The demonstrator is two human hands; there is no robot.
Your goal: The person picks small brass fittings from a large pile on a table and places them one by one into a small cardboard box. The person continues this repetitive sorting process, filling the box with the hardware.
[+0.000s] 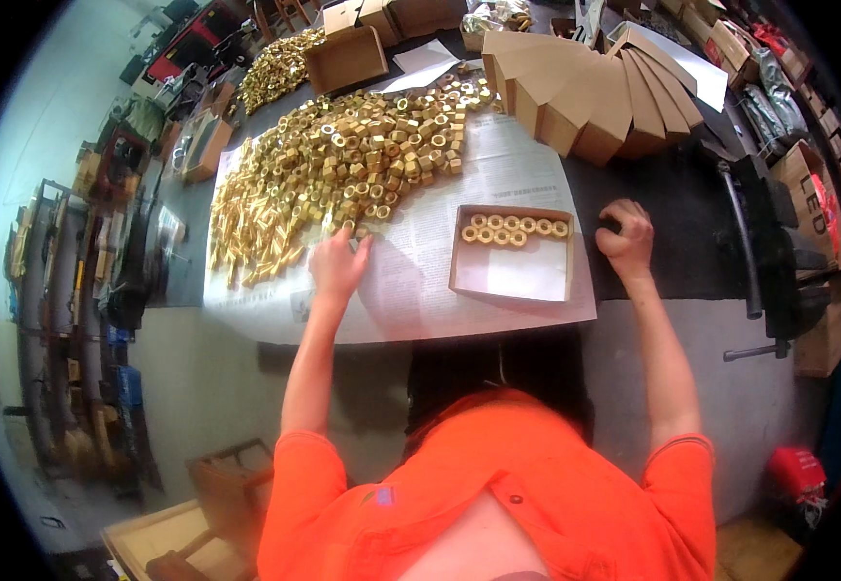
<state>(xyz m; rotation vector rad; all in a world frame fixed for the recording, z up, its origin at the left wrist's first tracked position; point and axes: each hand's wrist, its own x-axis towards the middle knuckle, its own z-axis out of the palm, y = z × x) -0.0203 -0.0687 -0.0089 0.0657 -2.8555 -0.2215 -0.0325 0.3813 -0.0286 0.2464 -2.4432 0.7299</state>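
Note:
My left hand is at the near edge of a large heap of brass hex nuts. Its thumb and forefinger are apart, with the fingertips against the nuts there. Right of it, a shallow open cardboard box lies on the paper, with two rows of brass nuts set flat along its far side. Beyond the box's right side, my right hand rests on the dark tabletop, fingers curled in a loose fist. Only dark tabletop shows through the gap between its thumb and forefinger.
Printed paper sheets cover the table under the heap. A fanned row of brown cardboard boxes stands at the back right. Another open box and a second brass heap are farther back. A dark metal bar lies at the right.

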